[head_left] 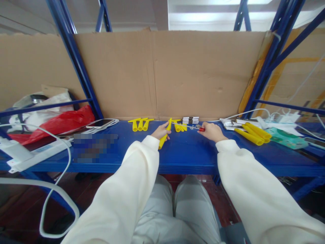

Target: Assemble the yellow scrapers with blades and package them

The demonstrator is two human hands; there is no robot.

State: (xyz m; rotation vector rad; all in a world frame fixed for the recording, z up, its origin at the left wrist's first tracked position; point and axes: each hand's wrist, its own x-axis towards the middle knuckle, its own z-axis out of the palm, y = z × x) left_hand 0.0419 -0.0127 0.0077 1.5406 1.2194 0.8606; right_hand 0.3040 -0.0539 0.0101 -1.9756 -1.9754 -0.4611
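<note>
My left hand [161, 131] is closed round a yellow tapered plastic tube [161, 143], its wide end tilted down towards me and its thin end pointing up. Gripped in my right hand [212, 131] is a red-handled screwdriver [202, 129]. Its long thin metal shaft runs left to the upper end of the held tube; whether the tip touches it I cannot tell. Just behind my hands lie more yellow tubes [177, 127] and a small stack of black-and-white pieces [191, 120]. Left of my left hand, three yellow tubes [140, 125] lie in a row.
On the blue table [188, 156], more yellow tubes [254, 134] lie at right beside a green packet [286, 138]. At left are a white power strip [42, 154], cables and a red bag [58, 127]. A cardboard panel [198, 71] stands along the back between blue posts.
</note>
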